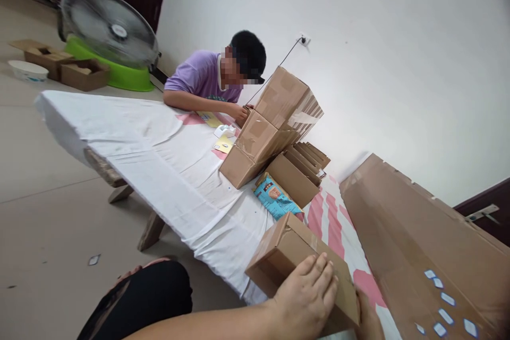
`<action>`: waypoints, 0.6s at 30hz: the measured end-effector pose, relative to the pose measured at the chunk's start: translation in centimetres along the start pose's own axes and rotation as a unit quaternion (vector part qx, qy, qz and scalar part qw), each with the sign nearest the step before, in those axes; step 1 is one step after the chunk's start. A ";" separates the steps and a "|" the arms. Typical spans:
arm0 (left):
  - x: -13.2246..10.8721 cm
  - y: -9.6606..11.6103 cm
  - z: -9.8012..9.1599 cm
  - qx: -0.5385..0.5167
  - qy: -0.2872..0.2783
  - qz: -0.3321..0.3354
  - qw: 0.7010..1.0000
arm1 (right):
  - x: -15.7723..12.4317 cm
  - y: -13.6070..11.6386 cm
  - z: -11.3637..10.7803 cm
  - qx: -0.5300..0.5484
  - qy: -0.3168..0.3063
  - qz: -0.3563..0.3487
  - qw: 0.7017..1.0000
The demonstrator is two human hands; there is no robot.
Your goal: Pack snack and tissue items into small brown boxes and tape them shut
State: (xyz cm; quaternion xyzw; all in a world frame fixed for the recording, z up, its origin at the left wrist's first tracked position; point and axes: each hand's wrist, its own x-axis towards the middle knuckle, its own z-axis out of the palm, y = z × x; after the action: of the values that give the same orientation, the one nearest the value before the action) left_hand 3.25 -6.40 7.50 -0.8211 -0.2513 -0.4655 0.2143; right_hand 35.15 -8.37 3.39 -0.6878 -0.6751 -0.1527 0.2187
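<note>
A cardboard box (330, 255) sits at the near end of the table, with tape along its top. My left hand (306, 292) lies flat on this box, fingers stretched out and close together. At the box's right end, my right hand (368, 316) touches its side; it is blurred and partly cut off, so its fingers do not show clearly. Just beyond the box rests a blue snack packet (277, 196), against an open carton (292, 178).
Taped boxes (274, 122) stand in a row mid-table. Behind them a person (199, 77) in a purple shirt handles a small brown item near a white tape dispenser (224, 130). A large cardboard sheet (398, 223) with several stickers leans at right. A fan (111, 26) stands far left.
</note>
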 end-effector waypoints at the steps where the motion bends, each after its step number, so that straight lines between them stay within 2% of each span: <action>1: 0.0 -0.1 -0.1 -0.008 0.002 0.004 1.000 | 0.8 0.0 -0.5 0.000 0.026 0.017 1.000; 4: -0.1 -0.2 -0.3 -0.040 0.008 0.009 0.999 | 3.6 -1.4 -3.1 0.013 0.108 0.042 0.993; 6: 0.0 -0.3 -0.4 -0.057 0.008 0.009 0.998 | 5.4 -3.7 -5.2 0.027 0.104 -0.010 0.994; 8: 0.2 -0.3 -0.4 -0.074 0.005 0.005 0.997 | 7.0 -6.9 -7.1 0.053 0.020 -0.107 0.993; 10: 0.3 -0.4 -0.3 -0.092 0.001 -0.003 0.996 | 8.3 -10.6 -8.6 0.066 -0.066 -0.192 0.977; 12: 0.4 -0.4 -0.3 -0.105 -0.001 -0.009 0.994 | 9.2 -14.2 -9.4 0.063 -0.128 -0.241 0.960; 15: 0.5 -0.5 -0.1 -0.106 0.004 0.003 0.994 | 10.1 -18.3 -9.9 0.059 -0.173 -0.217 0.959; 18: 0.4 -0.6 0.0 -0.084 0.029 0.012 0.996 | 10.7 -20.7 -10.0 0.053 -0.213 -0.163 0.962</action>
State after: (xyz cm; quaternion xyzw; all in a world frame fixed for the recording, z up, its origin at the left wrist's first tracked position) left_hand 3.05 -5.84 7.91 -0.8253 -0.1948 -0.5059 0.1578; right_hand 15.85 -4.37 19.35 -0.5723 -0.8163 0.0002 0.0783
